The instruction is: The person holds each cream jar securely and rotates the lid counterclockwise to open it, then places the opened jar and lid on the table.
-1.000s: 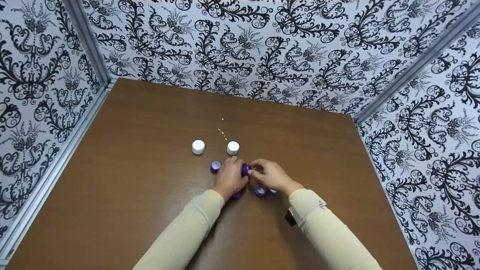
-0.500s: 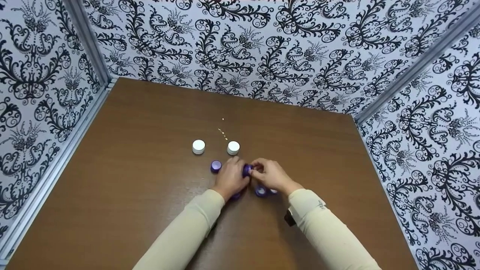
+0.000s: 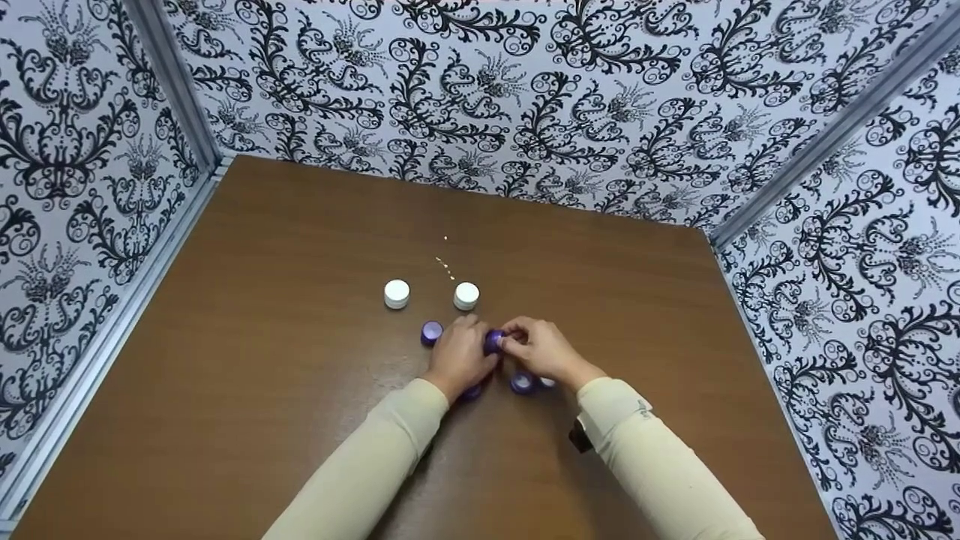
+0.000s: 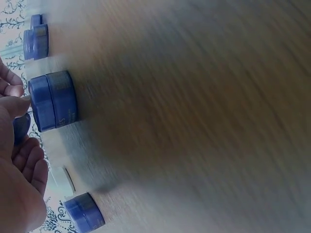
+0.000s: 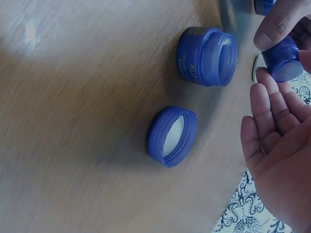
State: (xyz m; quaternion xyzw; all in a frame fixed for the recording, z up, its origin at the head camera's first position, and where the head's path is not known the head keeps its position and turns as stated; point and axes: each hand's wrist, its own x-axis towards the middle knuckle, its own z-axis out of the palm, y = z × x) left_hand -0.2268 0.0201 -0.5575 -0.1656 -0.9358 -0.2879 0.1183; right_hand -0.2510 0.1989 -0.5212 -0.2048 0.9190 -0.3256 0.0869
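Note:
A small purple jar (image 3: pixel 493 341) is held between both hands just above the table. My left hand (image 3: pixel 459 354) grips it, with its thumb (image 5: pixel 267 39) lying along the jar's side in the right wrist view. Thumb and fingertips of my right hand (image 3: pixel 549 349) pinch the jar's right end; that end looks pale and smooth. Below the right hand stands an open purple jar (image 5: pixel 204 58), and beside it a purple lid (image 5: pixel 172 138) lies with its white liner showing. A closed purple jar (image 4: pixel 53 102) stands near my left wrist, partly hidden in the head view.
Two white jars (image 3: pixel 397 294) (image 3: pixel 466 296) stand beyond the hands. Another purple jar (image 3: pixel 431 333) is left of the left hand. Small pale crumbs (image 3: pixel 445 265) dot the brown table (image 3: pixel 300 360). Patterned walls (image 3: pixel 480 97) enclose its back and sides.
Both hands stay in nearly the same place. The purple jar between them has turned slightly, showing a bit more of its right end. Everything on the table stays put.

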